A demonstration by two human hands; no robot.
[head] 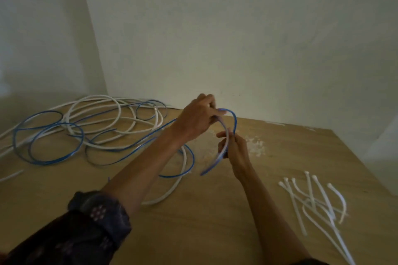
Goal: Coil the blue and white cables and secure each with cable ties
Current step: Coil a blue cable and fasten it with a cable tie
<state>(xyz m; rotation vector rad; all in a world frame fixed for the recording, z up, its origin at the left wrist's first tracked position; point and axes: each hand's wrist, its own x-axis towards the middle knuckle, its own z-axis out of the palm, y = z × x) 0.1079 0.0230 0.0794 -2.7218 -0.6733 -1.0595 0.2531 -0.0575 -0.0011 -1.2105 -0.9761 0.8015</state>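
At the far left of a wooden table [215, 221] set against a pale wall [237, 38], a white cable [94, 112] and a blue cable [49, 135] lie sprawled in loose, overlapping loops, uncoiled and tangled across each other. A dark patterned sleeve [86, 228] enters at lower left, its bare forearm reaching over the cables. Toward the centre, the left hand [198, 118] is raised above the table, its fingers pinched together on one stretch of the blue cable. Just beside and below it, the right hand [234, 150] is closed around the same cable near its free end, so that a small arch of blue bends between the two hands and the tip trails down toward the table. At lower right, well apart from the cables, a scatter of white cable ties [316, 202] lies crisscrossed on the tabletop.
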